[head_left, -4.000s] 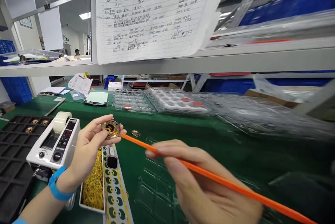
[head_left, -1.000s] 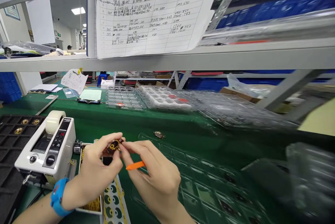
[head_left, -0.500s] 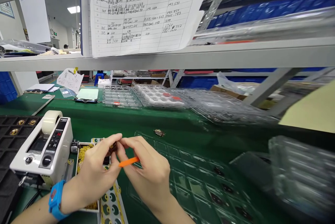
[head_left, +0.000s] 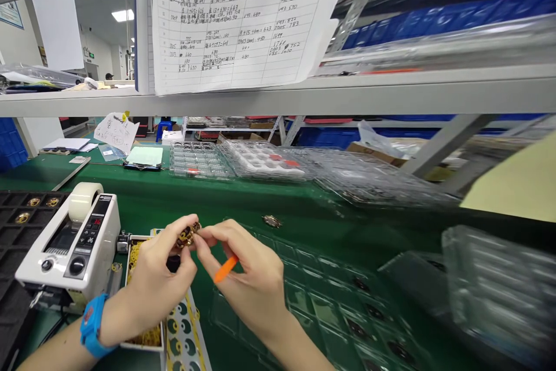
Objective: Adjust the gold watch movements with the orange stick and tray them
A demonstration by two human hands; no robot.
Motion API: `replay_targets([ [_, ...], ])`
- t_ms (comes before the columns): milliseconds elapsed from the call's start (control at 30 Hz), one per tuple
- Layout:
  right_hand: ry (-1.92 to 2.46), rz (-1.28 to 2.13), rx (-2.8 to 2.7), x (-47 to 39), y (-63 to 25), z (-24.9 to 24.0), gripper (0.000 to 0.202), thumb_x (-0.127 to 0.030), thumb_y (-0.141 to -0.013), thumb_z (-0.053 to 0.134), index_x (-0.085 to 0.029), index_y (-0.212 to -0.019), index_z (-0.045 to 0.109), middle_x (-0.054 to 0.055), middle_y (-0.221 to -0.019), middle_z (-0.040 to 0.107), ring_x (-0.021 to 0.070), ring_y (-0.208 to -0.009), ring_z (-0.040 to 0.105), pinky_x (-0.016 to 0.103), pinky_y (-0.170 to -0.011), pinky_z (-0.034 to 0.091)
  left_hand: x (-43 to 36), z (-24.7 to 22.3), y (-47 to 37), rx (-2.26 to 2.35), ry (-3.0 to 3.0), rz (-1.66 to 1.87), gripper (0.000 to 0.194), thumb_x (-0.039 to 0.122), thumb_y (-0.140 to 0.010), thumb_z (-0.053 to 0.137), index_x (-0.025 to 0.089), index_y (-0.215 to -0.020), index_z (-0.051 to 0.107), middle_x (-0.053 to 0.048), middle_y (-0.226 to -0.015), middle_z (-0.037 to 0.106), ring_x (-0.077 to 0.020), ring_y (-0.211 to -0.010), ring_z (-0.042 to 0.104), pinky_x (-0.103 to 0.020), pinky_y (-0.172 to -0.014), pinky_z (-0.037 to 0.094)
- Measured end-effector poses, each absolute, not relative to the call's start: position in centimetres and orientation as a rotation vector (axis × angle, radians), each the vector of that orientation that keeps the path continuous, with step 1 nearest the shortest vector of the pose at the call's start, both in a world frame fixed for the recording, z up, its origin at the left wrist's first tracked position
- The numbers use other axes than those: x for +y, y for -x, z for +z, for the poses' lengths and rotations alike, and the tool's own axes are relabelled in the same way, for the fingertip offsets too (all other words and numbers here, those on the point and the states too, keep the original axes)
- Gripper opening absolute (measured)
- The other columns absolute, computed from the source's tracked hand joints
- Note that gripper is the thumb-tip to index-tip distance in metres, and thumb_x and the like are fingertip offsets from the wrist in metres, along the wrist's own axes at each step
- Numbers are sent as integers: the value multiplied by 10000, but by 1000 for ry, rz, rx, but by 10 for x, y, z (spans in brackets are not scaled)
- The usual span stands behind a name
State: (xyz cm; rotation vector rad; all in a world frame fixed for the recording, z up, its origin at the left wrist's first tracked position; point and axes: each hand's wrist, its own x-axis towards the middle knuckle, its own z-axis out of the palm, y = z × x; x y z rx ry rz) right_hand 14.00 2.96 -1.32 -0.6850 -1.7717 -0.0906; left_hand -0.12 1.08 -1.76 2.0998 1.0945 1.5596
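Note:
My left hand [head_left: 158,272], with a blue watch [head_left: 92,324] on its wrist, pinches a small round gold-and-black metal part [head_left: 187,235] between thumb and fingers. My right hand [head_left: 249,278] is closed beside it, thumb and forefinger tips touching the part's right side. An orange plastic stick [head_left: 226,268] with a tapered end is tucked in my right hand; its other end is hidden. Beyond the hands, a similar round part [head_left: 271,221] lies on the green mat. To the right, a clear compartment tray [head_left: 321,307] holds several dark round parts [head_left: 361,284].
A white tape dispenser [head_left: 72,249] stands at left, next to a black tray [head_left: 13,243] with gold rings. Under my left arm are a box of yellow pieces [head_left: 147,336] and a punched sheet [head_left: 186,336]. Clear trays [head_left: 260,160] line the back beneath a grey shelf beam [head_left: 278,99].
My hands have drawn slightly apart and the round part shows more between them. The orange stick has tilted, its tip swinging right and down. My left hand keeps its pinch.

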Motion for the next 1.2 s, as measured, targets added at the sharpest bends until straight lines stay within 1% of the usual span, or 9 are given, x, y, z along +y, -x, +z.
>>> replay_targets([
  [100,728,-158,-1758,28,-137,-16,111,-89,-904,574,-196,-916,600,-5,-719,636,99,-573,556,216,-482,396,10,-18,1,1087,-2135,1584,402,61,-861,472,97,-1243,589,-152,-1184,720,-198,-1053,714,-241,-869,610],
  [200,752,-132,-1737,26,-135,-16,111,-92,-908,577,-199,-919,605,-13,-719,634,96,-575,562,213,-486,398,8,-17,1,1079,-2170,1582,398,59,-865,476,99,-1245,589,-152,-1176,723,-195,-1050,715,-232,-866,609],
  [467,765,-44,-1729,25,-136,-14,159,-83,-883,556,-202,-778,547,-43,-655,549,75,-535,495,195,-483,369,7,-17,0,1012,-2242,1555,443,42,-863,471,154,-1278,575,-117,-1162,733,-210,-1002,732,-304,-879,617],
  [567,762,-15,-1730,27,-137,-13,176,-78,-853,545,-202,-730,527,-45,-630,523,77,-524,466,197,-481,362,6,-17,-1,1022,-2214,1543,434,45,-860,480,162,-1264,586,-109,-1143,741,-208,-971,739,-302,-857,624],
  [667,743,143,-1735,25,-137,-9,176,-94,-812,531,-202,-674,521,-46,-593,490,76,-484,404,205,-439,318,7,-17,-1,1065,-2165,1528,419,63,-860,488,177,-1248,599,-100,-1151,741,-212,-984,737,-295,-844,626],
  [767,729,389,-1713,22,-138,-2,163,-117,-762,522,-199,-622,514,-56,-539,441,71,-448,343,208,-409,271,14,-18,2,1133,-2126,1509,419,76,-848,502,175,-1242,604,-99,-1173,735,-221,-1008,731,-303,-852,625],
  [900,715,654,-1632,20,-141,2,163,-190,-758,560,-192,-599,521,-54,-521,415,76,-448,349,203,-410,278,23,-14,13,1191,-1994,1542,426,79,-844,509,155,-1255,593,-107,-1195,722,-214,-958,746,-326,-865,624],
  [1067,858,945,-1693,34,-133,-14,232,-359,-816,577,-167,-685,595,-43,-551,422,86,-480,346,206,-437,302,11,10,30,1051,-1725,1675,369,90,-877,551,199,-1227,597,-64,-1235,696,-215,-1126,680,-307,-927,602],
  [1200,905,1052,-1768,48,-120,-32,283,-424,-818,564,-154,-751,620,-38,-568,444,93,-502,358,213,-463,325,-4,28,36,958,-1656,1754,283,99,-881,576,209,-1139,617,-48,-1175,713,-215,-1089,697,-305,-886,623],
])
